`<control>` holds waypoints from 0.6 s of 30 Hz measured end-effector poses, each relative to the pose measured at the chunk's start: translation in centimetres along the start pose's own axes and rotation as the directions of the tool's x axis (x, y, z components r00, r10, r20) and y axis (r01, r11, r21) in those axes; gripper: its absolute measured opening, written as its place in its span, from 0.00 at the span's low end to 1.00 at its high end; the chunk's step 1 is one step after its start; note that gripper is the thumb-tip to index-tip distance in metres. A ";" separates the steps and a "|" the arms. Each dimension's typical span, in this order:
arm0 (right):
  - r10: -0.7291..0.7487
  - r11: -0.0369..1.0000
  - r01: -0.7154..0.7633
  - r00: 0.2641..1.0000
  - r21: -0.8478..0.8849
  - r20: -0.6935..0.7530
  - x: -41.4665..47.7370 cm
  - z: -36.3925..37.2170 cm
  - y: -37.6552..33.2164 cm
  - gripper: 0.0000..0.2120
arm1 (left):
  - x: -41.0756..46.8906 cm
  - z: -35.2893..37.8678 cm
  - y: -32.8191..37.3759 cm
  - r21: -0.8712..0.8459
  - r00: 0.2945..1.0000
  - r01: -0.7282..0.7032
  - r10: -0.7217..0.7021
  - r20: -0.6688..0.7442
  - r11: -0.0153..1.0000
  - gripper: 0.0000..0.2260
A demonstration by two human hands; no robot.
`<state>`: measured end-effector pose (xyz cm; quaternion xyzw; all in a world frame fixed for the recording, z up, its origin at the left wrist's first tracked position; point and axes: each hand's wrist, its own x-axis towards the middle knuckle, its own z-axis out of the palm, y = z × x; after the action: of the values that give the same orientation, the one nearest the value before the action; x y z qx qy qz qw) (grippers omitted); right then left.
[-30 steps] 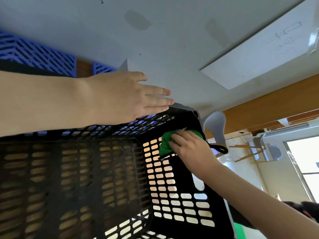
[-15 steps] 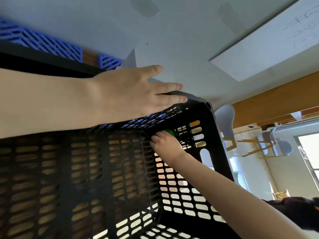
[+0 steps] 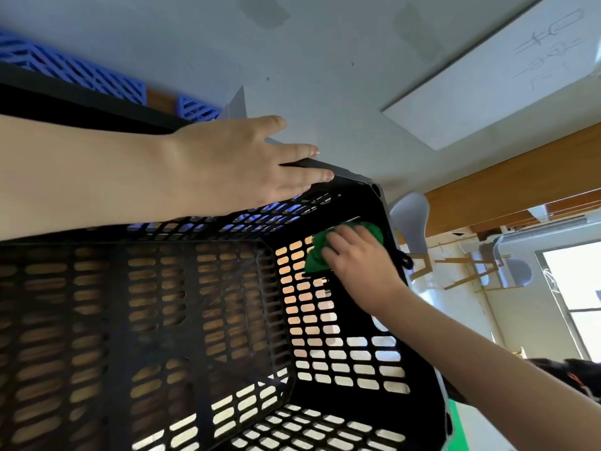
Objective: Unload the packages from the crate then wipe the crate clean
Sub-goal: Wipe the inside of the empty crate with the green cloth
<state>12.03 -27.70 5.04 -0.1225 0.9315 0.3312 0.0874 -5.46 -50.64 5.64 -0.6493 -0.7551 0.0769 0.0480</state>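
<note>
The black crate (image 3: 357,206) is viewed from its open side, and its upper rim near the far corner is touched by the left hand (image 3: 247,167), which is laid flat with the fingers held straight and nothing gripped. A green cloth (image 3: 314,260) is bunched under the bent fingers of the right hand (image 3: 354,262) and is pressed against the slotted inner side wall, just below that corner. Blue crates (image 3: 97,79) are seen beyond the rim, above the left forearm.
</note>
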 end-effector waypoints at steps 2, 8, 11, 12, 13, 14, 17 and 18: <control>0.069 0.997 -0.070 0.995 -0.012 -0.067 -1.1 -2.3 1.6 0.14 | 0.3 0.7 0.0 0.297 0.989 -0.109 0.133 -0.063 0.949 0.30; 0.028 1.000 -0.028 0.996 0.005 -0.086 -1.2 -0.3 0.4 0.16 | 0.1 -0.6 0.1 0.467 0.991 -0.132 0.133 0.031 0.874 0.32; -0.072 0.996 0.069 0.996 0.054 0.049 1.0 3.6 -2.6 0.16 | -0.1 -0.4 0.1 0.415 0.991 -0.122 0.131 0.007 0.902 0.30; -0.084 0.995 0.079 0.992 0.059 0.090 2.0 4.9 -3.8 0.17 | 0.2 -0.2 0.1 0.419 0.989 -0.129 0.149 -0.017 0.899 0.29; -0.101 0.994 0.091 0.982 0.068 0.159 3.0 5.9 -5.0 0.17 | 0.2 -0.3 0.0 0.410 0.987 -0.118 0.151 -0.051 0.904 0.29; -0.120 0.992 0.109 0.972 0.066 0.202 3.8 7.2 -6.2 0.14 | 0.2 -0.1 -0.1 0.426 0.987 -0.110 0.148 -0.058 0.898 0.29; -0.153 0.988 0.146 0.951 0.046 0.269 5.0 9.0 -8.5 0.03 | 0.4 1.6 -0.1 0.254 0.975 -0.162 0.195 -0.110 0.954 0.30; -0.164 0.986 0.157 0.954 0.048 0.253 5.1 9.7 -8.5 0.04 | 0.6 1.8 -0.2 0.158 0.971 -0.147 0.173 -0.167 0.976 0.30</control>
<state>10.41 -28.72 -8.67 -0.1528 0.9038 0.3234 0.2349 -6.06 -50.20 3.86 -0.7074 -0.6850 0.0763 0.1565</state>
